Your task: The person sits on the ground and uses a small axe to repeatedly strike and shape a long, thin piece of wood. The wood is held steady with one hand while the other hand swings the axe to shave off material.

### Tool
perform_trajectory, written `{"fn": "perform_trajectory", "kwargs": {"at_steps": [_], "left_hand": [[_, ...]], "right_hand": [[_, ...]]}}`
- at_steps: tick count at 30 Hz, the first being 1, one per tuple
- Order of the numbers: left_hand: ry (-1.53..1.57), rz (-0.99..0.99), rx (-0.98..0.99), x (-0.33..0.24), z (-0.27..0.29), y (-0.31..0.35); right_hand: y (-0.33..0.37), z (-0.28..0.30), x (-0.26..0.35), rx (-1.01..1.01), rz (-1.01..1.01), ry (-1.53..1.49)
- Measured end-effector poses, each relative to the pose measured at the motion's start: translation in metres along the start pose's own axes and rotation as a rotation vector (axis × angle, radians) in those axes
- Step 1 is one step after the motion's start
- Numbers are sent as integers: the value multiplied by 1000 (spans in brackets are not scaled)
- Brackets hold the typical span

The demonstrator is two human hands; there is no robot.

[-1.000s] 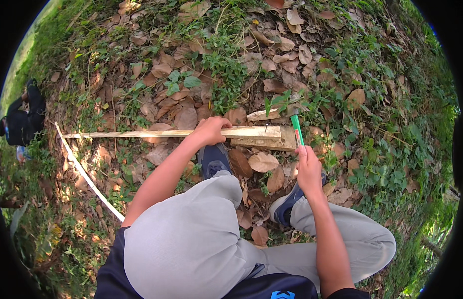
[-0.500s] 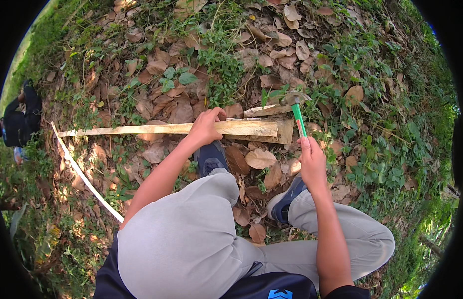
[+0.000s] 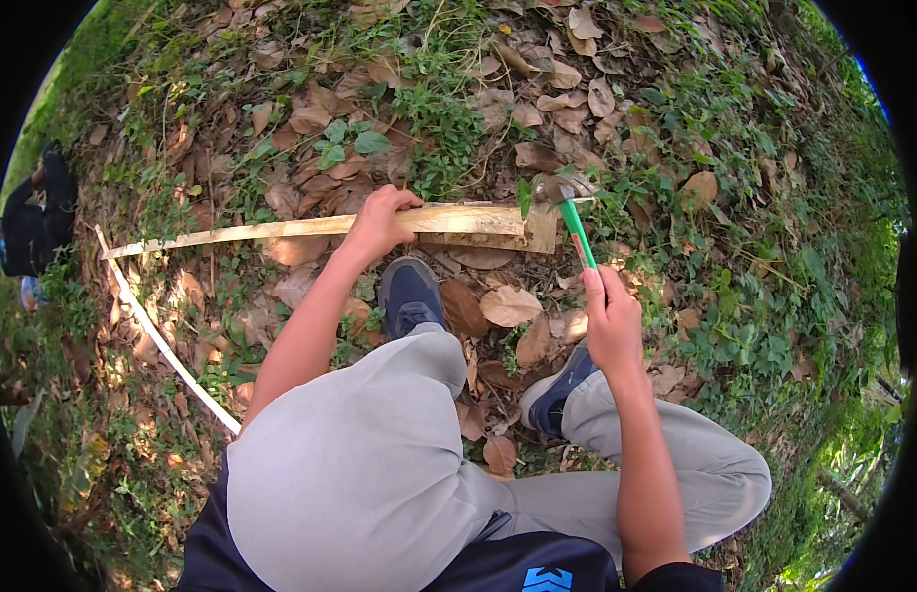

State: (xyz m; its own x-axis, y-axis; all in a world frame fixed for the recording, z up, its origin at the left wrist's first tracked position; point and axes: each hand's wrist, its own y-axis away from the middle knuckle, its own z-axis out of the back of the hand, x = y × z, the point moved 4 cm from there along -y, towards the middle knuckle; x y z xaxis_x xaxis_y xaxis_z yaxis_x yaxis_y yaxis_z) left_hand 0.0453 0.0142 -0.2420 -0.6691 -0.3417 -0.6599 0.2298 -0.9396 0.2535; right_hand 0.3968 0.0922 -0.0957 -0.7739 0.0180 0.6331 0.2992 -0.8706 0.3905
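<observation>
Near the middle, my left hand [image 3: 381, 225] is closed around a long, pale wooden strip [image 3: 468, 219] that stretches away to the left. Under the strip's right end a short wooden board [image 3: 543, 235] shows, lying on the leaf-covered ground. In my right hand [image 3: 613, 321] is a claw hammer [image 3: 580, 233] with a green handle and a metal head. The hammer's head hangs just beyond the right end of the strip; whether it touches the wood I cannot tell.
A thin white strip [image 3: 167, 345] runs from the far-left end of the wood toward my left leg. My shoes [image 3: 413, 294] stand just this side of the wood. Dry leaves [image 3: 510, 306] and green plants cover the ground. Another person [image 3: 39, 222] is at the left edge.
My left hand and the strip's right end have shifted farther from me and slightly left. The hammer has moved left, its head now covering the wood piece seen behind the strip before.
</observation>
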Motion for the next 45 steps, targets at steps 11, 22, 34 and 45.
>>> {"fn": "perform_trajectory", "kwargs": {"at_steps": [11, 22, 34, 45], "left_hand": [[48, -43, 83, 0, 0, 2], [-37, 120, 68, -17, -5, 20], [7, 108, -123, 0, -26, 20], [2, 89, -179, 2, -30, 21]], "right_hand": [[3, -20, -2, 58, 16, 18], [17, -41, 12, 93, 86, 210], [22, -48, 14, 1, 189, 211], [27, -42, 24, -108, 264, 84]]}}
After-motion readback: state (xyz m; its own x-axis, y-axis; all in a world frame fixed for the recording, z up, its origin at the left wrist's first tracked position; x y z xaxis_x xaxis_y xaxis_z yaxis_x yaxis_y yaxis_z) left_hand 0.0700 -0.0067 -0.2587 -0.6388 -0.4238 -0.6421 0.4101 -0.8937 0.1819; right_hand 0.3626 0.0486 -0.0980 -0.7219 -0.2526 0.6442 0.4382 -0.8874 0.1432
